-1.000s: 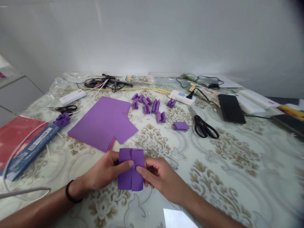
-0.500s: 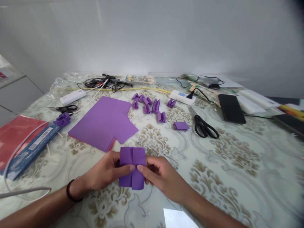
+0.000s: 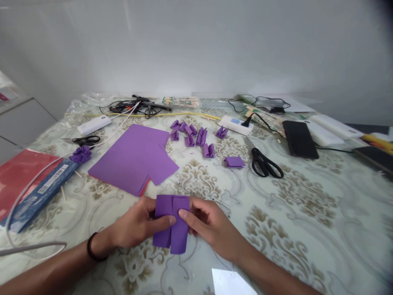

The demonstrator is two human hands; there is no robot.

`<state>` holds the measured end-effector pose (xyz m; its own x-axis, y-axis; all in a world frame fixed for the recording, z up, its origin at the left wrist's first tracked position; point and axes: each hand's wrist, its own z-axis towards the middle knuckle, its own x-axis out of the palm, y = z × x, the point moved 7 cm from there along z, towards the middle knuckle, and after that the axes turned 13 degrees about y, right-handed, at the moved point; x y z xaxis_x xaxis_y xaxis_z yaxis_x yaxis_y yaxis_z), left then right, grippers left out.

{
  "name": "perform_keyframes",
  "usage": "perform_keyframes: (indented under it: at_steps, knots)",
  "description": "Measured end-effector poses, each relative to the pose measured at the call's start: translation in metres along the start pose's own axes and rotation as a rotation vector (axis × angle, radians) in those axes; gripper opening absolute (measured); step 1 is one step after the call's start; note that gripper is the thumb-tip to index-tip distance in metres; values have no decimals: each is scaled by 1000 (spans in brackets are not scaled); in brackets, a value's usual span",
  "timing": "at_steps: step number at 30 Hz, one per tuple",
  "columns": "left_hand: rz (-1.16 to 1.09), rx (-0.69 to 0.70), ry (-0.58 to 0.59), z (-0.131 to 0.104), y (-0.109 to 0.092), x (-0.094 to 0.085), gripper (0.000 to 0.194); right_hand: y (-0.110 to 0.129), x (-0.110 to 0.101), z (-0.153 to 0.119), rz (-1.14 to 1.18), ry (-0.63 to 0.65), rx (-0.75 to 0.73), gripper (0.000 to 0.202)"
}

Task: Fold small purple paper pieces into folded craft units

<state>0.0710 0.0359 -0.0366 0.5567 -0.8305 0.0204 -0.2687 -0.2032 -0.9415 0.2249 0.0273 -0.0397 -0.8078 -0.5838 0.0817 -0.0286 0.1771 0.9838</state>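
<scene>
A small folded purple paper (image 3: 179, 236) is held between both hands above the patterned tabletop, its two side flaps meeting along a middle line. My left hand (image 3: 139, 223) pinches its left side, thumb on the front. On the right side, my right hand (image 3: 208, 223) grips it with the thumb on the right flap and fingers behind. Beyond the hands lies a stack of flat purple sheets (image 3: 129, 155), with red showing at its lower edge. Several small folded purple pieces (image 3: 202, 137) are grouped at the centre back, and a flatter folded piece (image 3: 235, 162) lies nearer the scissors.
Black-handled scissors (image 3: 265, 164) lie right of centre, another pair (image 3: 86, 141) at the left. A black phone (image 3: 300, 139), a white power strip (image 3: 236, 125) and cables stand farther back. Red and blue packets (image 3: 46, 184) and a crumpled purple paper (image 3: 80, 154) are at the left.
The held paper has shifted slightly toward me and tilted, its lower edge now nearer. The right thumb sits a little higher on the flap.
</scene>
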Motion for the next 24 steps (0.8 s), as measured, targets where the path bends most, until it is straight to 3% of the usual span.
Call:
perform_keyframes:
  at_steps: [6, 24]
  knots:
    - [141, -39, 27, 1, -8, 4, 30, 2, -2, -1, -14, -29, 23, 45]
    - [106, -55, 15, 2, 1, 6, 34, 2, -2, -2, -73, -60, 47, 46]
